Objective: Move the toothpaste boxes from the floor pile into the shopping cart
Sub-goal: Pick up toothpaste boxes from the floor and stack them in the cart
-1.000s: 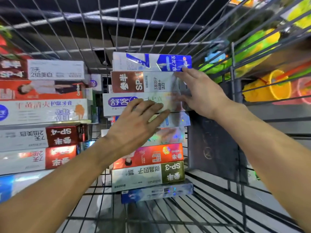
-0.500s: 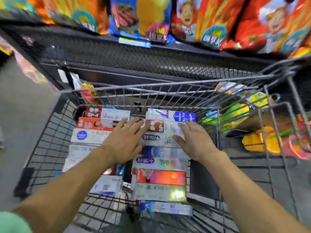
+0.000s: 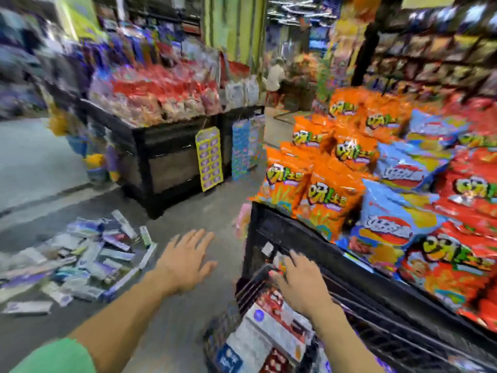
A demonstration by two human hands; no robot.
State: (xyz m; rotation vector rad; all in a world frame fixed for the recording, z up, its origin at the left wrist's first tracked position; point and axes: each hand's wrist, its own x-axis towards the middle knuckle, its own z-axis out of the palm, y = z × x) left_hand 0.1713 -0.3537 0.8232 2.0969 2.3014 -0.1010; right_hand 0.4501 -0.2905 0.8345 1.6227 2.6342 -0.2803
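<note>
Grey floor [image 3: 40, 162] carries the toothpaste box pile [image 3: 78, 259] at nine o'clock; left hand [image 3: 185, 262] hovers spread, right hand [image 3: 298, 281] flat over the cart's boxes [image 3: 258, 335], both holding nothing.

the toothpaste boxes [image 3: 72, 262] are lying in a pile on the floor [image 3: 188, 205] at the left, the shopping cart [image 3: 242, 289] is standing at the right, holding boxes, and the snack shelf [image 3: 376, 313] is sitting behind it.
</note>
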